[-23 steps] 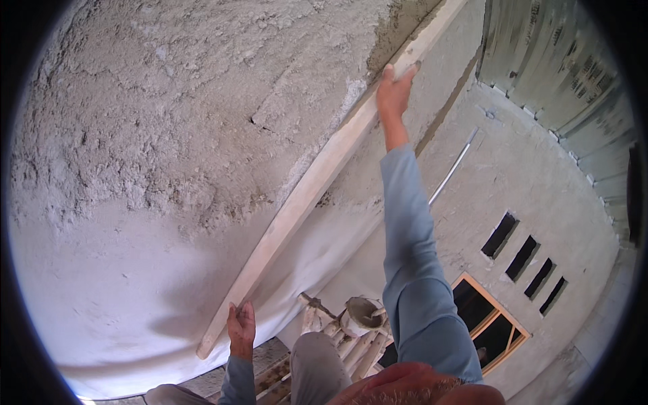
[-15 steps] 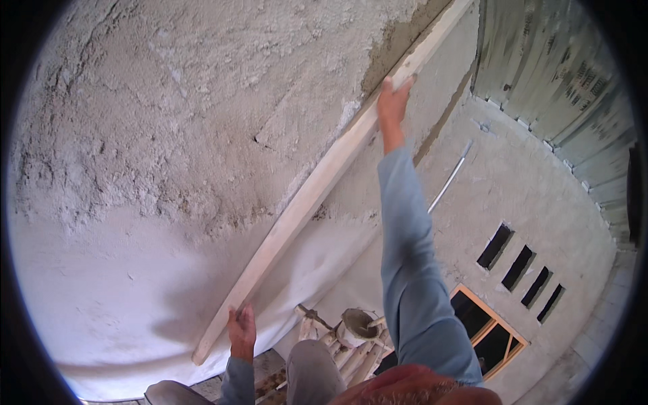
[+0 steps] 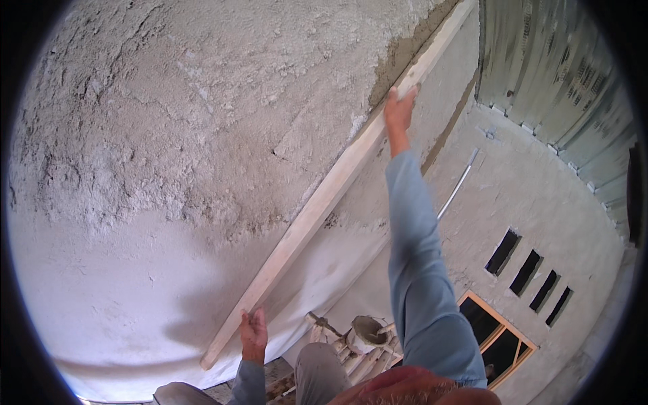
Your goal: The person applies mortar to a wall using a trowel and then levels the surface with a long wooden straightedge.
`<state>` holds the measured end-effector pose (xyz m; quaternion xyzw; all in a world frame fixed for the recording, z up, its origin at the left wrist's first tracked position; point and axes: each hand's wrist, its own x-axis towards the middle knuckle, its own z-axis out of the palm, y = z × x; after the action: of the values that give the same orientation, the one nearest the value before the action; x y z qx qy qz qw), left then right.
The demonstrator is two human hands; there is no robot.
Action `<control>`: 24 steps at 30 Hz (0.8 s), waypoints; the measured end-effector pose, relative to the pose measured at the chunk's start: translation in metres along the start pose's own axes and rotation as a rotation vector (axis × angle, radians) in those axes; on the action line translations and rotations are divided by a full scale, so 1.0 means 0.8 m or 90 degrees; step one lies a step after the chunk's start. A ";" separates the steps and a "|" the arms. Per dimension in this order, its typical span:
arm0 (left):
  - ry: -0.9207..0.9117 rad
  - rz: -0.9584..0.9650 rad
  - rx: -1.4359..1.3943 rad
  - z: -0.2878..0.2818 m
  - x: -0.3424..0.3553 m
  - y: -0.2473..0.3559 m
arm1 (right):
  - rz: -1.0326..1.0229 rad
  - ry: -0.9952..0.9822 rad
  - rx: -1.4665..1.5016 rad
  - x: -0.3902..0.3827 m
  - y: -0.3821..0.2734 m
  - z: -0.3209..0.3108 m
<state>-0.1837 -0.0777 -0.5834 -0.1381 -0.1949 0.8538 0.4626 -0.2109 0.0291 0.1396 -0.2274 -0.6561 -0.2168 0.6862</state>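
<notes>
A long, pale wooden straightedge board (image 3: 317, 212) lies slantwise against a rough plastered wall (image 3: 202, 121), rising from lower left to upper right. My right hand (image 3: 399, 113), arm stretched far up, is closed over the board's edge in its upper part. Close to the lower end, my left hand (image 3: 254, 331) grips the same edge, with its fingertips against the wood. Darker, damp-looking mortar (image 3: 391, 64) shows beside the upper stretch of the board. The board hides the sides of the fingers that face the wall.
Below, between my arms, a bucket (image 3: 370, 331) with grey mortar stands by several wooden poles (image 3: 354, 361). A thin metal rod (image 3: 459, 182) leans on the right-hand wall, which has narrow slots (image 3: 503, 252) and a wood-framed window (image 3: 499, 334). Corrugated sheeting (image 3: 553, 74) covers the upper right.
The whole view has shifted a little, so the wall, board and arms appear slightly lower and farther right. The board has moved slightly leftward against the wall, with both hands still gripping it.
</notes>
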 end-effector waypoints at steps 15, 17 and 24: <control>-0.024 0.033 0.015 0.019 -0.022 0.005 | 0.004 -0.043 0.021 -0.023 -0.034 -0.017; 0.002 0.058 0.010 0.003 -0.018 0.032 | 0.009 -0.044 0.055 -0.060 -0.064 -0.018; 0.018 -0.007 -0.004 -0.032 0.002 0.035 | 0.022 -0.061 -0.052 -0.053 -0.076 -0.023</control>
<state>-0.1945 -0.0852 -0.6188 -0.1504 -0.1919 0.8486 0.4696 -0.2344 -0.0307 0.0986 -0.2769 -0.6749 -0.2202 0.6475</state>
